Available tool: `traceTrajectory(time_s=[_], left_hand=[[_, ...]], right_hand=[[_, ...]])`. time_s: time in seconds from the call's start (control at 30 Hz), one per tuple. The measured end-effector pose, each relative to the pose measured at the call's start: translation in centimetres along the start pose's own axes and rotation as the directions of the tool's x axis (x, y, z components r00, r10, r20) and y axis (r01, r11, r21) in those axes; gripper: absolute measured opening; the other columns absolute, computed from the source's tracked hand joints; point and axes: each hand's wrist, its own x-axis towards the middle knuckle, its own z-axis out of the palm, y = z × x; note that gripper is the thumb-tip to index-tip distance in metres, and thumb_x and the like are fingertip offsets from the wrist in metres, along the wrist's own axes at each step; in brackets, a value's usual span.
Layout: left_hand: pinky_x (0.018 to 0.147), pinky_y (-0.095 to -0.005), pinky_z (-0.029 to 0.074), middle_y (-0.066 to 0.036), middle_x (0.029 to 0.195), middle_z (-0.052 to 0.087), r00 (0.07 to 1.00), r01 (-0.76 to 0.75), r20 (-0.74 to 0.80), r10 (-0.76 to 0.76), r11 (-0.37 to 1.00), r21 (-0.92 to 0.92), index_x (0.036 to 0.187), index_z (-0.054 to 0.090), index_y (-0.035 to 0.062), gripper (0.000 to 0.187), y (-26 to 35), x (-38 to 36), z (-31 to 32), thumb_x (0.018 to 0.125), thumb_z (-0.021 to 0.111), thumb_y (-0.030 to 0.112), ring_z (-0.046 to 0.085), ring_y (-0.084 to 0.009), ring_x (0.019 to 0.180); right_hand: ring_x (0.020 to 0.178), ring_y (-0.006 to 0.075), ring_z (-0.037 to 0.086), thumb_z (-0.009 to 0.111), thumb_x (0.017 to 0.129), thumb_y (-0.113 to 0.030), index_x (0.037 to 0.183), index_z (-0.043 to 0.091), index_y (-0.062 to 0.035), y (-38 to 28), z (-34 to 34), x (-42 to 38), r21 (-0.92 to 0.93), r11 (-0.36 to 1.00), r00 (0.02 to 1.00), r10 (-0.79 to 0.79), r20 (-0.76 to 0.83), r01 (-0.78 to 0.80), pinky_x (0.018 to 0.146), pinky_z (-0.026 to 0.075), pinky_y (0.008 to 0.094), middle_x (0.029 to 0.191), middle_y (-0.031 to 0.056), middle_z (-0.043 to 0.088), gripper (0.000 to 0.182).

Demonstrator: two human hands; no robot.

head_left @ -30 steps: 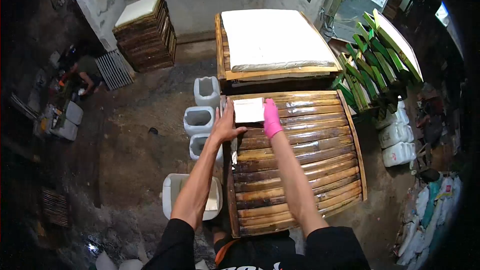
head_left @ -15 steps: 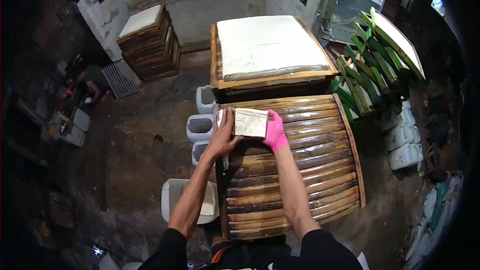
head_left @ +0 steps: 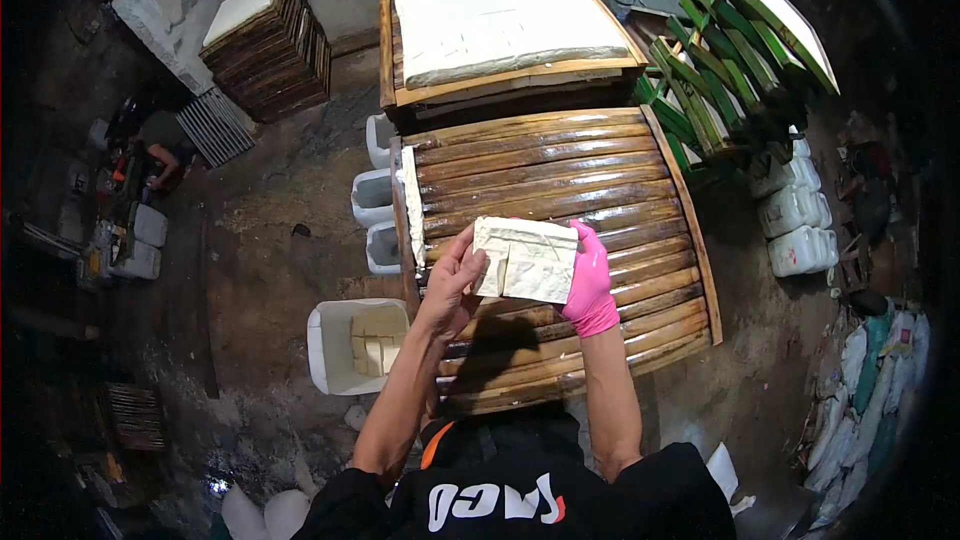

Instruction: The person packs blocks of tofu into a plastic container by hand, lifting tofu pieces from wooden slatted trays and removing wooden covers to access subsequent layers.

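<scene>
Where the slab [head_left: 538,273] is: in both hands, raised over the near part of the slats [head_left: 560,165].
Left hand [head_left: 450,292]: bare, gripping the slab's left end, thumb on the upper face, the other fingers partly hidden behind and below.
Right hand [head_left: 588,285]: in a pink glove [head_left: 596,318], gripping the right end; how far its fingers reach underneath, I cannot tell.
Slab's weight: probably modest, easy for two hands, though one end held alone would likely sag.
Slab's body: looks soft, moist and crumbly, more apt to break than bend.
Slit: it runs in beside the left thumb, so that corner is likely the weakest; a hard pinch there could tear it off.
Good hold: both ends, fingers spread flat beneath, thumbs resting lightly on top.
Slipperiness: the slats shine as if wet, so the slab may well be slick, more so against the glove.
Strip [head_left: 412,202]: white, along the left edge of the slats, apart from the slab.
Tub [head_left: 318,345]: left of the left forearm, pale pieces [head_left: 376,348] inside.
Sheet [head_left: 505,15]: white, thick, lying on a wooden frame [head_left: 520,81] beyond the slats.
</scene>
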Motion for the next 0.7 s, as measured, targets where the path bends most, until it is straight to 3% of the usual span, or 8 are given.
traceTrajectory(time_s=[0.07,0.2,0.27,0.3,0.4,0.53,0.67,0.7], left_hand=[[0.091,-0.0263,0.048,-0.007,0.129,0.054,1.0,0.008,0.011,-0.007,1.0,-0.029,0.14,0.036,0.0032,0.054,-0.5,-0.5,0.6,0.092,0.06,0.01,0.056,-0.0126,0.111],[0.093,-0.0279,0.048,-0.008,0.131,0.052,0.998,0.032,0.052,-0.029,0.998,-0.06,0.14,0.035,0.0026,0.058,-1.3,-1.1,1.6,0.089,0.062,0.006,0.055,-0.0144,0.114],[0.091,-0.0263,0.05,-0.009,0.129,0.054,0.997,-0.059,0.048,0.053,0.988,0.14,0.139,0.036,0.001,0.06,-1.7,-1.9,2.6,0.086,0.065,0.004,0.055,-0.0146,0.114],[0.092,-0.0267,0.05,-0.011,0.131,0.052,0.999,-0.049,0.023,0.046,0.993,0.104,0.139,0.036,0.0004,0.064,-1.8,-2.1,3.0,0.083,0.066,0.0,0.054,-0.016,0.117],[0.095,-0.0288,0.048,-0.01,0.134,0.05,0.999,0.028,0.035,-0.03,0.998,0.058,0.142,0.033,0.0019,0.066,-1.8,-2.8,3.4,0.083,0.062,-0.007,0.054,-0.0173,0.116],[0.093,-0.0319,0.05,-0.013,0.128,0.054,0.996,0.09,0.037,-0.087,0.991,-0.103,0.141,0.034,0.0012,0.068,-2.1,-3.6,4.8,0.08,0.066,0.0,0.059,-0.0195,0.11],[0.093,-0.0286,0.049,-0.011,0.132,0.052,1.0,0.025,0.02,-0.024,0.999,-0.045,0.142,0.033,0.0037,0.069,-3.5,-3.7,4.3,0.081,0.062,-0.005,0.055,-0.0161,0.115],[0.095,-0.0282,0.048,-0.012,0.134,0.05,1.0,0.015,0.005,-0.015,1.0,-0.019,0.143,0.03,0.0032,0.073,-3.6,-3.8,4.5,0.079,0.063,-0.008,0.053,-0.0171,0.118]], right_hand=[[0.109,0.0309,0.061,0.036,0.092,-0.049,0.128,0.05,0.0058,-0.2,-0.2,-0.8,0.049,0.998,0.998,0.029,0.051,-0.031,0.099,0.045,0.0376,0.124,0.0193,0.059,0.067],[0.112,0.0311,0.059,0.036,0.093,-0.046,0.13,0.048,0.0076,-1.0,0.4,-2.9,-0.09,0.995,0.999,-0.035,-0.022,0.033,0.1,0.044,0.0366,0.127,0.0197,0.057,0.067],[0.111,0.0311,0.06,0.036,0.093,-0.045,0.129,0.049,0.0072,-1.4,0.4,-3.6,-0.022,0.999,0.998,0.028,0.061,-0.027,0.1,0.044,0.0369,0.126,0.0198,0.057,0.064],[0.111,0.0311,0.06,0.035,0.094,-0.044,0.129,0.049,0.007,-1.5,0.2,-3.9,0.0,0.999,0.995,0.048,0.088,-0.048,0.1,0.044,0.0371,0.125,0.0198,0.058,0.064],[0.11,0.0318,0.06,0.035,0.094,-0.044,0.128,0.05,0.0067,-1.7,-1.7,-4.6,-0.042,0.999,0.998,-0.019,-0.058,0.017,0.1,0.044,0.0379,0.123,0.0203,0.059,0.062],[0.11,0.0324,0.06,0.035,0.094,-0.045,0.128,0.049,0.007,-2.0,-4.0,-5.2,0.155,0.987,0.995,0.038,0.089,-0.052,0.1,0.044,0.04,0.123,0.0213,0.059,0.064],[0.114,0.0419,0.055,0.032,0.093,-0.046,0.138,0.036,0.0078,-2.4,-2.9,-6.3,0.385,0.874,0.872,0.083,0.482,-0.296,0.103,0.04,0.0469,0.131,0.0262,0.051,0.07],[0.115,0.0438,0.054,0.031,0.092,-0.046,0.14,0.034,0.0075,-2.4,-2.8,-6.6,0.282,0.934,0.921,0.103,0.376,-0.22,0.104,0.04,0.0481,0.133,0.0269,0.048,0.071]])
